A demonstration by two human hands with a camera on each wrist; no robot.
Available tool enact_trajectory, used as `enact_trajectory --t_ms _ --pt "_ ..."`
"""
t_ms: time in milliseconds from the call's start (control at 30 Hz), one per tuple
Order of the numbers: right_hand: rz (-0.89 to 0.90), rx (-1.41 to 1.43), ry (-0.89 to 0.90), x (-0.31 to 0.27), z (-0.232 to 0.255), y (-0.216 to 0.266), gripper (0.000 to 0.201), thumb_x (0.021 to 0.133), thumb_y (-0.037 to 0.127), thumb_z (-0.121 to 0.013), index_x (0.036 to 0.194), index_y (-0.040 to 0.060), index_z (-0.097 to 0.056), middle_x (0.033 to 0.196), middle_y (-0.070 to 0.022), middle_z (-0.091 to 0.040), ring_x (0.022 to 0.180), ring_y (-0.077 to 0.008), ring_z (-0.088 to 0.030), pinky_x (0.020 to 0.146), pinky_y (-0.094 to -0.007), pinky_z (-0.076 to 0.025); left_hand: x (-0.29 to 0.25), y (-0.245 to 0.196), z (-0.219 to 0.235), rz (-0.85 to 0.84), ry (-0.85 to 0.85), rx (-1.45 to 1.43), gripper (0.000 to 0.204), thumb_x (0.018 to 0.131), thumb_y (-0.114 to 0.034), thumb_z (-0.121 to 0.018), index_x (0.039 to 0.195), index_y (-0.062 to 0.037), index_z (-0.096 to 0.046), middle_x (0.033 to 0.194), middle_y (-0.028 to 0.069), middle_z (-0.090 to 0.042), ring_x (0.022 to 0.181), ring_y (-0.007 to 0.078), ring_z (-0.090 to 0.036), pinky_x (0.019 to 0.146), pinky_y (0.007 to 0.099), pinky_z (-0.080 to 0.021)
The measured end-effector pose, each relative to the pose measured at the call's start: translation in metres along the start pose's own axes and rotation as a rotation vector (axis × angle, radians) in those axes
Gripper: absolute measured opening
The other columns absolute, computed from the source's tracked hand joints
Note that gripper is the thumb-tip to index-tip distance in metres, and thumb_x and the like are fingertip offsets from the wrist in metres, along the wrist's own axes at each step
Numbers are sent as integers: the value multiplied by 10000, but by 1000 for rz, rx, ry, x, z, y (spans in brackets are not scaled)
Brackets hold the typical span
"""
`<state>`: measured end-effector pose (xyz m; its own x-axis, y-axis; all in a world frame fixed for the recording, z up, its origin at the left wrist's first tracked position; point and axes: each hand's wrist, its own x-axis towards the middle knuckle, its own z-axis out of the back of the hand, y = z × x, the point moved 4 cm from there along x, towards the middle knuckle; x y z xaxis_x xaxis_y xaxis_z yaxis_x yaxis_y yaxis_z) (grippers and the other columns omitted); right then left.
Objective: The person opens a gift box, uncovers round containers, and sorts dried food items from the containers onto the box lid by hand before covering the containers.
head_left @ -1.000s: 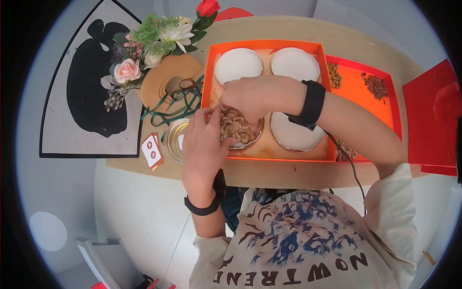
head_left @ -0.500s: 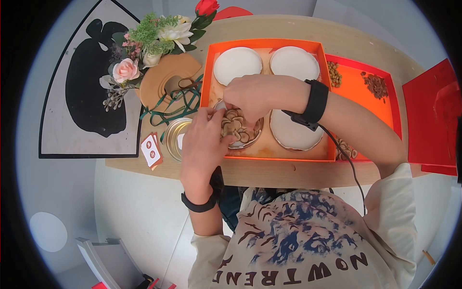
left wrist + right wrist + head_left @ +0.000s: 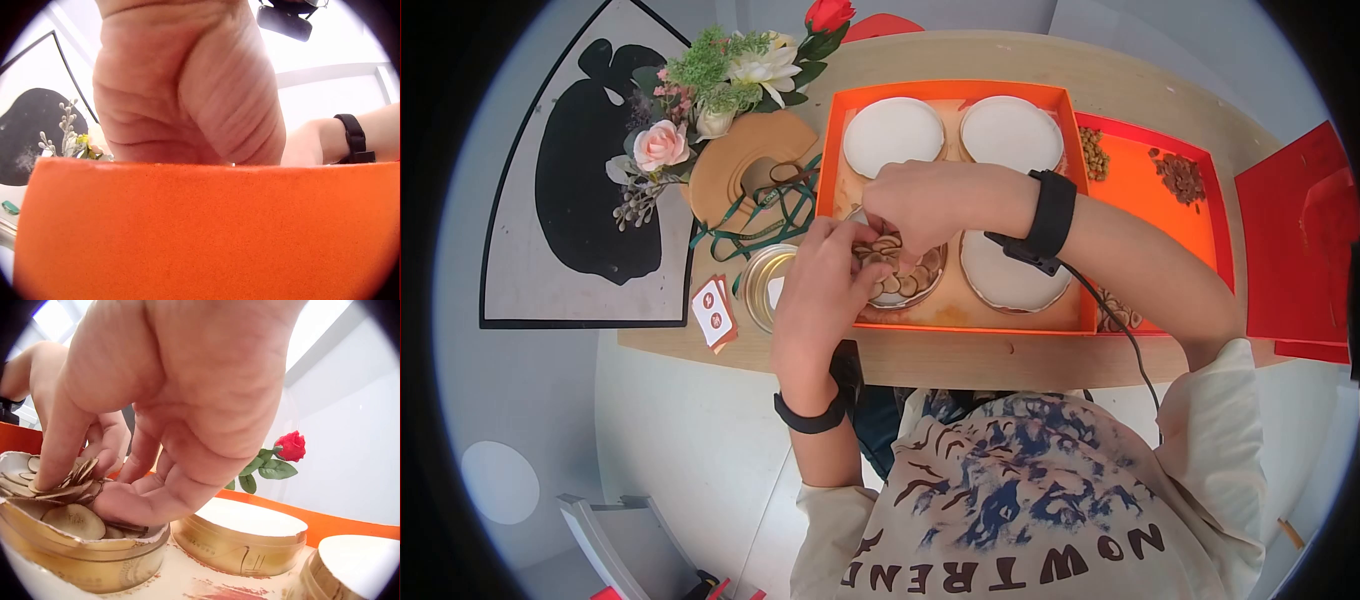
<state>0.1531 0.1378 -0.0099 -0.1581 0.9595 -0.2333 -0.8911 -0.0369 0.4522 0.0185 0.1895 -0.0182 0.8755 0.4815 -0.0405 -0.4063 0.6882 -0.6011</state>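
A round gold tin (image 3: 100, 569) with a ragged white lining stands at the near left of an orange box (image 3: 960, 328). Thin, brown-edged dried slices (image 3: 75, 522) overlap inside it. My right hand (image 3: 915, 205) reaches down into the tin, its thumb and curled fingers closing about a bunch of slices. From the left, my left hand (image 3: 815, 290) bends over the rim, with thumb and fingers around slices at that side. In the left wrist view, the box wall hides the left fingertips.
Three white-topped tins (image 3: 1013, 272) share the box. On the right, a red tray (image 3: 1220, 220) holds small green pieces (image 3: 1094, 158), reddish-brown pieces (image 3: 1178, 180) and more slices. An empty-looking gold tin (image 3: 762, 285), cards (image 3: 714, 316), green ribbon (image 3: 740, 245) and flowers (image 3: 662, 146) lie left.
My left thumb and fingers have shifted further over the slices, and the slices beneath have moved about. My right hand stays in nearly the same place over the tin.
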Motion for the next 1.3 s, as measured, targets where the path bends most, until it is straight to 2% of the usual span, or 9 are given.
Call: enact_trajectory --t_ms 167,267,467,567,633,733,833,1167,1300 --pt "1 -7 24 1 -2 1 381 646 209 -897 926 6 -738 804 -153 -723 813 -331 -697 716 -422 -536 2 1 -1 -27 -15 -107 320 803 -51 -780 1089 20 -655 1003 140 -633 801 255 -694 734 364 -563" --pt "11 56 -3 1 -5 0 367 647 200 -895 907 6 -723 786 -145 -718 805 -328 -693 712 -421 -531 2 5 -2 -25 -10 -125 328 812 -31 -790 1089 39 -629 1034 112 -621 792 202 -655 736 322 -564" --pt "5 54 -1 1 -5 0 370 658 203 -887 916 7 -709 794 -142 -718 805 -327 -692 719 -419 -530 -1 2 2 -16 -22 -133 383 770 -39 -816 1102 1 -629 1018 88 -627 776 186 -630 703 309 -535" --pt "-5 41 32 3 -7 -3 385 663 217 -888 936 13 -710 790 -135 -718 806 -326 -692 720 -422 -529 -3 0 7 -50 -18 -53 436 721 -48 -836 1106 -34 -632 1017 71 -627 789 186 -616 722 314 -512" --pt "40 49 -10 5 -9 -6 377 668 237 -888 907 7 -709 768 -127 -715 792 -328 -691 706 -429 -528 -2 2 10 -90 -39 11 483 684 -70 -854 1111 -54 -630 1030 66 -623 811 207 -607 761 336 -502" --pt "32 57 -5 5 -9 -6 360 670 258 -888 854 7 -708 741 -120 -708 764 -325 -686 679 -434 -523 -3 7 9 -156 -66 87 506 682 -96 -863 1130 -73 -628 1055 55 -623 845 221 -612 779 351 -504" --pt "15 22 45 3 -5 -3 339 680 266 -879 818 9 -706 727 -116 -700 749 -320 -684 656 -434 -518 -2 7 7 -137 -28 117 531 680 -117 -867 1152 -82 -627 1083 51 -622 849 233 -617 782 359 -507" --pt "19 7 20 3 -4 -3 317 692 250 -863 833 6 -716 739 -121 -704 751 -316 -686 651 -429 -519 -2 6 5 -68 17 114 586 683 -137 -873 1217 -84 -638 1096 61 -606 818 206 -618 751 355 -506" --pt "-13 31 48 4 -6 -4 294 705 216 -847 872 4 -734 748 -138 -706 756 -317 -688 660 -426 -523 -2 4 5 -23 46 110 548 709 -139 -869 1196 -33 -641 1034 78 -583 803 189 -615 739 339 -506"
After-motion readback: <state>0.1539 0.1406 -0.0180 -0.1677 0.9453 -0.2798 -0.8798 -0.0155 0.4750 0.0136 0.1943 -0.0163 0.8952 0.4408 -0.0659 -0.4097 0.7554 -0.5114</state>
